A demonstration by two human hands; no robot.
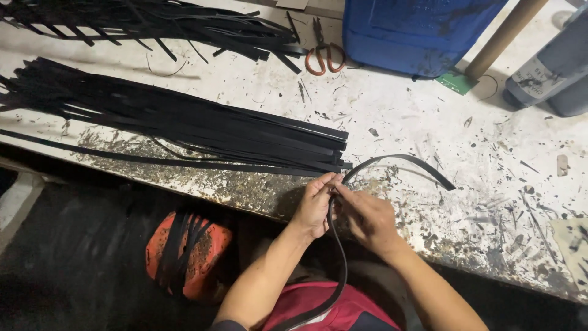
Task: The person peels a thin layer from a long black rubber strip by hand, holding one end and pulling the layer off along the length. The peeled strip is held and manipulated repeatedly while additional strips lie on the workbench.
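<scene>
Your hands have bare worktop (429, 122) to the right of them; the bundle of black strips (184, 122) blocks the left, the blue container (416, 30) and scissors (321, 55) crowd the far edge.

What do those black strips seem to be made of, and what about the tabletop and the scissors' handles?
The black strip held by the left hand and right hand bends in a smooth arc with a dull sheen: probably leather or rubber. The strip pile looks alike. The tabletop looks white-painted, stained and worn at its edge. The scissors' handles look like orange plastic coating.

Curved black strip (392, 160), table edge
</scene>
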